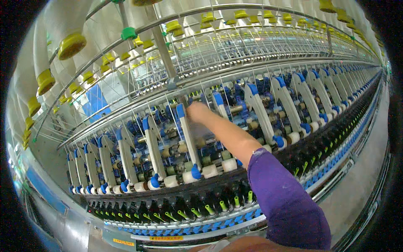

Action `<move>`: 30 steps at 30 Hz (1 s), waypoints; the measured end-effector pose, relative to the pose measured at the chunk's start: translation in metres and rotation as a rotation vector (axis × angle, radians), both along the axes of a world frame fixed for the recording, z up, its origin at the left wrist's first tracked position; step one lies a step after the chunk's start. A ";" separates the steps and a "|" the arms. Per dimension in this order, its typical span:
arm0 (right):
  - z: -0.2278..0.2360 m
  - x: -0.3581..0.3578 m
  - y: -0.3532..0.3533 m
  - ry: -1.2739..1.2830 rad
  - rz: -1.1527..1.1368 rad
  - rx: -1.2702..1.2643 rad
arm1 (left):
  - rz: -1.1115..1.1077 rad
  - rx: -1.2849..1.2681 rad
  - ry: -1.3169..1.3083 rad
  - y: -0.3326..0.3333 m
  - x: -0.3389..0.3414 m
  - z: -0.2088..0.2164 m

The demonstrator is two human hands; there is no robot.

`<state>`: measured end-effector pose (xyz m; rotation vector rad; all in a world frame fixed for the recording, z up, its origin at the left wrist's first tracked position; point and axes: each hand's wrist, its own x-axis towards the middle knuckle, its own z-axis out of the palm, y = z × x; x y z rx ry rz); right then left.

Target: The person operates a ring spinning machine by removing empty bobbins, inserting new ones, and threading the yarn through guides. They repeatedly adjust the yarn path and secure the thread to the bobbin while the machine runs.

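My right hand (196, 112) reaches across a long spinning frame, its bare forearm coming out of a purple sleeve. It is at the upper end of a pale drafting arm (189, 138) with a blue cap, just to that arm's right. The fingers look curled, and whatever they hold is hidden. Another blue-capped arm (220, 105) stands to the right of the hand. Below the forearm runs a row of white rollers (210, 170). My left hand does not show.
White roving bobbins with yellow ends (71, 46) hang overhead, and thin strands run down from them. A metal rail (126, 108) crosses behind the drafting arms. Lower down stand several yellow-green tubes (223, 206) above a blue strip. An aisle floor (357, 176) lies on the right.
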<state>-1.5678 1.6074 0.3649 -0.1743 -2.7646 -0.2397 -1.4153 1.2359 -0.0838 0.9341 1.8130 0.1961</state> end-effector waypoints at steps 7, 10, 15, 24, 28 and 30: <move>-0.001 0.028 -0.006 0.049 0.183 -0.071 | 0.336 0.612 0.397 0.047 0.037 0.198; 0.011 0.075 0.011 0.403 0.371 -0.205 | 0.612 1.240 0.183 0.064 0.073 0.326; 0.042 0.116 0.108 0.602 0.183 -0.033 | -0.142 1.602 0.968 0.094 0.149 0.490; 0.023 0.103 0.126 -0.077 -0.214 0.110 | -0.962 1.410 1.709 0.145 0.166 0.580; 0.014 0.102 0.119 -0.016 -0.213 0.175 | -1.023 1.419 1.720 0.140 0.153 0.581; 0.012 0.100 0.119 0.037 -0.236 0.200 | -1.029 1.440 1.695 0.134 0.147 0.581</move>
